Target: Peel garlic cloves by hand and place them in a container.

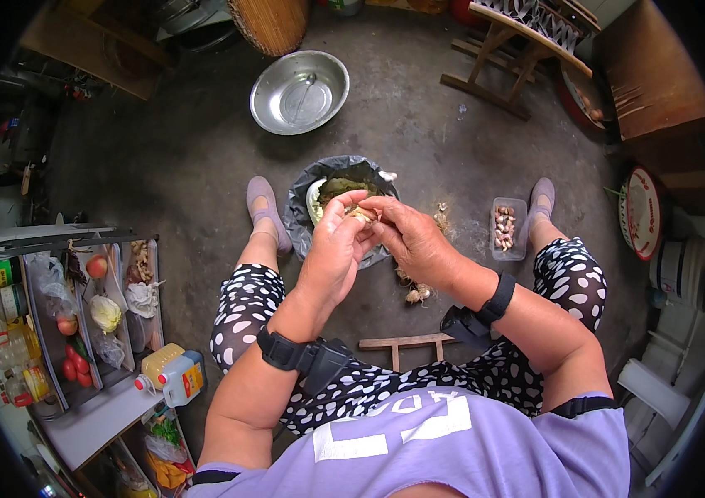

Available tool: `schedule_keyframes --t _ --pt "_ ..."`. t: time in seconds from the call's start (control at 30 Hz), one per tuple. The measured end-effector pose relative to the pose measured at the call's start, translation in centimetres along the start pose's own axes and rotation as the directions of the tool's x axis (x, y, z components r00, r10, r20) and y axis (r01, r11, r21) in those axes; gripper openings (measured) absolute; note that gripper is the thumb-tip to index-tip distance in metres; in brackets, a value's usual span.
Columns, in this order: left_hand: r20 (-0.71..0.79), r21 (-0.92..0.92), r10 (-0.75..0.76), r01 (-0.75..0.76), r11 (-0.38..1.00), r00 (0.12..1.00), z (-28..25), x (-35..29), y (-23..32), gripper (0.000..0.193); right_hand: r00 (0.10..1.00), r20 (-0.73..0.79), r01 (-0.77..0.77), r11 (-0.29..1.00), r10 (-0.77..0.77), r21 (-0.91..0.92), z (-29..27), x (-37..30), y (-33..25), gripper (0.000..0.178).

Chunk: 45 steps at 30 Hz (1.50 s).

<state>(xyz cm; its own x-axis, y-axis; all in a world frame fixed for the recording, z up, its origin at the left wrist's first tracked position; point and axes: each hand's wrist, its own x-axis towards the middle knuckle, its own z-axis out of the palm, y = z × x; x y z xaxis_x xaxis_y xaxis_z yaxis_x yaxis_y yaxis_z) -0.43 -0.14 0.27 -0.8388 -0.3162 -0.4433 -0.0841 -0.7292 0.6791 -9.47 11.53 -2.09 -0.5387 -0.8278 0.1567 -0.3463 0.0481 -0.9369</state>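
Note:
My left hand (336,249) and my right hand (416,239) meet over a bin lined with a dark plastic bag (298,178). Pinched between the fingertips of both is a small pale piece of garlic (363,214), partly covered by the fingers. Inside the bin lie green and whitish vegetable scraps (344,184). To the right, a clear plastic box (509,249) holds several peeled-off, reddish garlic cloves (504,226). Garlic bulbs with roots (417,294) lie on the floor, partly hidden behind my right hand and forearm.
A wide metal basin (265,95) with a spoon in it stands on the floor ahead. A wooden folding stool (494,62) is at the far right. Shelves of vegetables (87,290) and bottles flank me on the left. A large patterned enamel basin (641,212) leans at the right.

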Motion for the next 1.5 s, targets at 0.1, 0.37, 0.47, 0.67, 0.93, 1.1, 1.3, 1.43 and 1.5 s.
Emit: schedule_keyframes --t 0.1,0.37,0.47,0.67,0.93,1.1,1.3,1.43,1.5 --pt "-0.023 0.006 -0.008 0.008 1.000 1.000 -0.3 0.0 0.2 0.027 0.999 0.015 0.035 0.999 -0.035 -0.020 -0.2 0.1 -0.2 0.029" --pt "-0.088 0.417 0.039 0.001 0.909 0.995 0.4 -0.1 -0.4 0.020 0.999 -0.036 -0.033 0.992 0.028 -0.125 -0.9 0.0 -0.5 0.013" --pt "-0.014 0.634 0.120 -0.084 0.769 0.993 0.5 -0.2 -0.4 0.023 0.994 -0.021 -0.107 0.989 0.106 -0.098 -1.0 0.0 -0.9 0.013" --pt "0.023 0.699 0.129 -0.108 0.707 0.991 0.8 -0.3 -0.5 0.025 0.970 0.021 -0.242 0.947 0.243 0.210 -0.4 -0.1 -0.9 0.015" --pt "0.015 0.783 0.206 -0.139 0.606 0.978 0.6 -0.1 -1.3 0.026 0.995 0.029 -0.091 0.992 0.094 -0.091 -0.5 -0.5 -1.8 0.016" --pt "0.156 0.869 0.450 -0.338 0.360 0.879 0.1 0.0 -2.3 0.026 0.980 -0.036 -0.198 0.969 0.195 -0.151 0.1 -0.7 -2.0 0.017" --pt "-0.002 0.177 -0.069 0.068 0.982 0.998 0.5 0.0 -0.3 0.028 0.849 0.223 -0.503 0.607 0.479 0.615 -1.7 0.6 -1.5 0.011" --pt "0.003 -0.062 -0.147 0.147 0.987 0.989 0.4 0.0 -0.1 0.032 0.819 0.311 -0.519 0.390 0.482 0.761 -2.3 0.5 -1.3 0.010" --pt "-0.024 -0.070 -0.165 0.163 0.984 0.986 0.3 0.1 -0.1 0.032 0.813 0.344 -0.505 0.274 0.470 0.819 -2.3 0.4 -1.0 0.011"
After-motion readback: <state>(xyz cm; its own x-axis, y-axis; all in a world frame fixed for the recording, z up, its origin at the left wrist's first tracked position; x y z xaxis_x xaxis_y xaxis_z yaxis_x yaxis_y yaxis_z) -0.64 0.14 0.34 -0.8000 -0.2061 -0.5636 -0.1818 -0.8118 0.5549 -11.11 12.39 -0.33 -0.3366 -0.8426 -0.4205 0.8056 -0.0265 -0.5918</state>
